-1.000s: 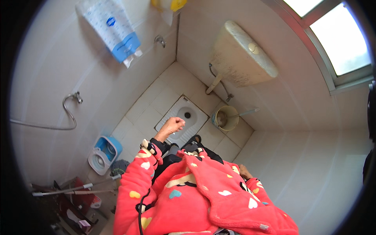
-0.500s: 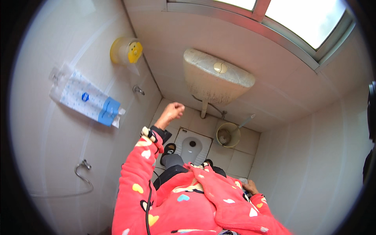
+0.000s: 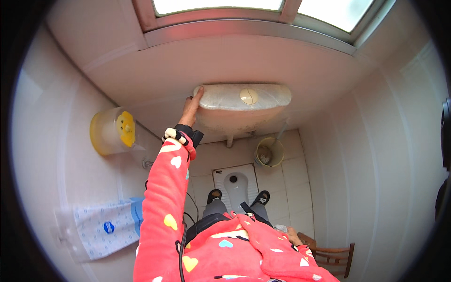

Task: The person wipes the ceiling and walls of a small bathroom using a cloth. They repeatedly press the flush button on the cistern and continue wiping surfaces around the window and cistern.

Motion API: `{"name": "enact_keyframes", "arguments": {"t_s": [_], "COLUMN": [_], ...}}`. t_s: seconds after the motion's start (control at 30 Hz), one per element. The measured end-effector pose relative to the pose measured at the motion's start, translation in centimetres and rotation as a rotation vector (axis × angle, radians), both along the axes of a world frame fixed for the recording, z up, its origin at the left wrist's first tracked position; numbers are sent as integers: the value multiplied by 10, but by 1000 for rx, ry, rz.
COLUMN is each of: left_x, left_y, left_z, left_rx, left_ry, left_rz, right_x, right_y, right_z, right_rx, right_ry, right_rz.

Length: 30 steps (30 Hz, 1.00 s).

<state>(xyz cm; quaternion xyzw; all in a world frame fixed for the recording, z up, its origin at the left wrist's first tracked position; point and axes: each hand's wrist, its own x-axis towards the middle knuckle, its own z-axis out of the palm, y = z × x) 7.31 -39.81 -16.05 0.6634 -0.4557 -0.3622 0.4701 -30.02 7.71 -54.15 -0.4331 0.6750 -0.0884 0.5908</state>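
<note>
My left hand [image 3: 191,109] is raised to the left end of the wall-mounted toilet cistern [image 3: 225,101]. Its thumb lies along the top corner and the other fingers go round the side, partly hidden. A round cream flush button [image 3: 249,96] sits on the cistern's stained white lid. Low at my right side, my right hand [image 3: 294,236] is closed by a whitish crumpled thing [image 3: 281,228], mostly covered by the red sleeve. Below the cistern, a white squat toilet [image 3: 236,188] is set in the tiled floor between my feet.
A yellowish bucket [image 3: 270,152] with a brush in it stands right of the squat toilet. A wooden chair [image 3: 336,256] is at lower right. On the left wall are a yellow-and-clear dispenser [image 3: 110,131] and a blue-and-white plastic pack [image 3: 105,228]. A window [image 3: 221,23] runs above.
My left hand has gone from the air beside the cistern up to its left end and now grips it. The view has shifted, bringing the chair in. My right hand stays low.
</note>
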Motion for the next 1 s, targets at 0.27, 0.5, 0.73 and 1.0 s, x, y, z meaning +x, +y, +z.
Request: {"name": "enact_keyframes", "arguments": {"t_s": [0.27, 0.5, 0.73, 1.0], "left_x": [-102, -91, -115, -217], "left_y": [177, 173, 170, 175], "left_z": [-45, -28, 4, -26], "left_rx": [46, 226, 36, -689], "left_ry": [71, 3, -1110, -1444], "left_rz": [43, -56, -10, -787], "right_x": [-111, -122, -126, -89], "right_y": [197, 195, 260, 294], "right_z": [26, 19, -17, -11], "right_rx": [69, -133, -98, -57], "right_ry": [34, -27, 263, 164], "right_rz": [26, -89, -223, -287]}}
